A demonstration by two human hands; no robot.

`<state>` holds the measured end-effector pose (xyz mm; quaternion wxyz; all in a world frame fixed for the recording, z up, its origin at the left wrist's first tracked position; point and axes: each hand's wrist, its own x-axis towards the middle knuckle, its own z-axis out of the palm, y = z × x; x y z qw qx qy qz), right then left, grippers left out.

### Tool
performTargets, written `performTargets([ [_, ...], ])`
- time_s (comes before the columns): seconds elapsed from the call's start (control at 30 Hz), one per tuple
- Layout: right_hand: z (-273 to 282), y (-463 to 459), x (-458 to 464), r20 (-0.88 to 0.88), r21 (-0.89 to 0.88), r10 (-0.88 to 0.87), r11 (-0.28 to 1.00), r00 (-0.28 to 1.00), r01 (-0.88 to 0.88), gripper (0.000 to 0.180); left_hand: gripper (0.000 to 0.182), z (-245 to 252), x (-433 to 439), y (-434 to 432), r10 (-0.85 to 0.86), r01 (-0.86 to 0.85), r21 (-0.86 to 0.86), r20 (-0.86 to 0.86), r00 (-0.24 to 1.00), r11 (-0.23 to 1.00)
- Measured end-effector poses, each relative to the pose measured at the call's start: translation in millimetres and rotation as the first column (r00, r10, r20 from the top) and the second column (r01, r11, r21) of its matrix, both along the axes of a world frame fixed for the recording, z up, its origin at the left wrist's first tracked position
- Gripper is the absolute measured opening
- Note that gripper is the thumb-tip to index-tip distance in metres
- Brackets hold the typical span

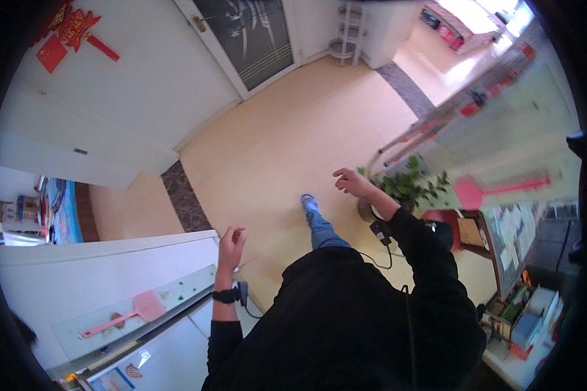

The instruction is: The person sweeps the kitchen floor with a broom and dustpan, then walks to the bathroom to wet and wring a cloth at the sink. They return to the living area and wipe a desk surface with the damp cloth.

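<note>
My left hand [231, 248] hangs above the floor near the end of a white partition, its fingers curled in and nothing seen in them. A black band with a small device [235, 293] is strapped around that forearm, and a cable runs from it. Farther forward, my right hand [353, 184] is held out with bent, parted fingers and nothing in it. Just beside it, from this view, is a leafy green potted plant [411, 182]. One foot in a light shoe [308, 200] shows on the tan floor [274, 141] between my hands.
A pink fly swatter [148, 305] lies on a ledge at left; another pink swatter [469, 192] is against a pale green surface. A black power adapter [381, 232] hangs near my right sleeve. Ahead stand a glass-panelled door [254, 44] and a white tiered rack [348, 36].
</note>
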<state>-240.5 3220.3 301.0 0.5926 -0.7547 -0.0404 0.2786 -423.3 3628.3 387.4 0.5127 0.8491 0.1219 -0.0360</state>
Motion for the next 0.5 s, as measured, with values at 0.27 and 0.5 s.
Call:
performTargets([
  [0.27,12.1,159.5,267.6,0.031,-0.044,0.157,0.987,0.987,-0.156,0.036,0.037,51.0,185.4,56.7,0.097,-0.117,0.147,0.134,0.986,0.982],
  [0.5,35.3,309.1,521.5,0.371,-0.241,0.246,0.957,0.895,-0.163,0.035,0.037,36.5,327.5,155.0,0.200,-0.198,0.066,-0.025,0.979,0.978],
])
